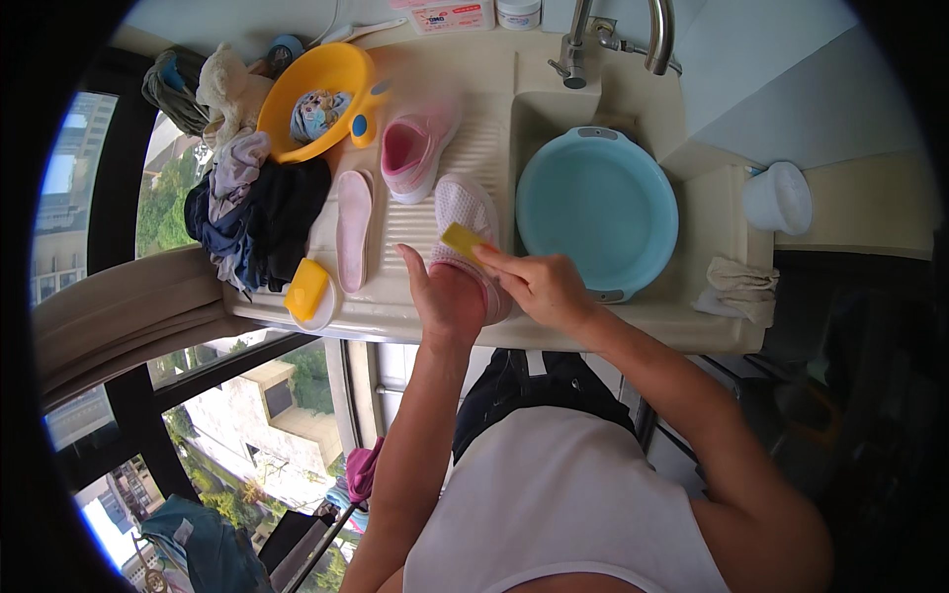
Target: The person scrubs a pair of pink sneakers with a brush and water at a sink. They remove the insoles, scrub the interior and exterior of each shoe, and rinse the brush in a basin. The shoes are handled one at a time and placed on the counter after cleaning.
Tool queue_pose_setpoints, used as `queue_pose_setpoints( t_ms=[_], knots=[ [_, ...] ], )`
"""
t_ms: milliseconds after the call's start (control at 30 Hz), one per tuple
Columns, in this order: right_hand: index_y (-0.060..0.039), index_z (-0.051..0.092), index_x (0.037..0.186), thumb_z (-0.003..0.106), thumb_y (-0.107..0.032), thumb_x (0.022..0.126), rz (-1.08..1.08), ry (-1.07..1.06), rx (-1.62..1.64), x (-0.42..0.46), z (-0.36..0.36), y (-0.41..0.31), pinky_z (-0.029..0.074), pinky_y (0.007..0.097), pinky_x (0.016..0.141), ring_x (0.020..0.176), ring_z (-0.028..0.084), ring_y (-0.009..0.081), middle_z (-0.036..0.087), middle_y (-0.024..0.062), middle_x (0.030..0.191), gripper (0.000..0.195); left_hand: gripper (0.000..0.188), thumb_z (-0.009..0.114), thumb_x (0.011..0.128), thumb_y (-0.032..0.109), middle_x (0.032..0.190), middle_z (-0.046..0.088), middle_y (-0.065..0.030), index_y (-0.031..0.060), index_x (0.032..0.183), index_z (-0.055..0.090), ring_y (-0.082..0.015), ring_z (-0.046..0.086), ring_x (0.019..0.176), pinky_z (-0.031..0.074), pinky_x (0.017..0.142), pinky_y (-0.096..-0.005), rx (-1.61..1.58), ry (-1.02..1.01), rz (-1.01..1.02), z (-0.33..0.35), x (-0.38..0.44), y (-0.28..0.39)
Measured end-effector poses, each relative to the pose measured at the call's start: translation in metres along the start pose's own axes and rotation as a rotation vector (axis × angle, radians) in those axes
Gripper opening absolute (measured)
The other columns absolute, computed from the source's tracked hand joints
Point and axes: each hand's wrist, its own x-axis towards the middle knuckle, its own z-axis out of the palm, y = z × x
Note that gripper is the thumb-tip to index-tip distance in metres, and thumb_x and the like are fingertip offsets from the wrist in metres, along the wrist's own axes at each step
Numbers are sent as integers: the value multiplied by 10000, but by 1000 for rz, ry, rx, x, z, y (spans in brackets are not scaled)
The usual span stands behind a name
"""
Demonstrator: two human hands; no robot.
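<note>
My left hand (448,300) has its fingers inside the opening of a white and pink mesh shoe (467,200), with the thumb outside, and holds it toe away from me on the ribbed drainboard. In my right hand (541,289) is a small yellow block (461,241), laid against the shoe's upper; I cannot tell whether it is a brush or soap. A second pink shoe (415,152) stands just beyond, its toe blurred. Left of the shoes lie pale pink insoles (354,230), seemingly stacked. A yellow-orange soap bar (307,289) rests on a white dish (326,310).
A light blue basin (597,211) of water sits in the sink (552,111), under the metal faucet (574,55). At left are a yellow basin (359,67) with cloth and piled dark clothes (274,215). A white tub (777,199) and rags (741,285) line the right edge.
</note>
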Motion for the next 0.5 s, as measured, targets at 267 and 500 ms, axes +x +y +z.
queue_pose_setpoints(
  t_ms=[267,500],
  knots=[
    [-245,774,1286,727,-222,970,51,115,-85,35,18,2,546,437,568,615,684,346,710,148,752,320,1028,404,1014,793,1644,399,-169,-39,1609,306,-304,390,1522,270,1286,-433,153,-71,-22,9,5,-12],
    [-221,759,1324,730,-213,998,238,165,73,-6,-55,3,561,396,622,645,697,316,763,162,890,328,846,501,1055,668,1494,561,-157,-31,1528,452,-306,529,1362,415,1167,-435,30,-22,-63,11,7,-4]
  ],
)
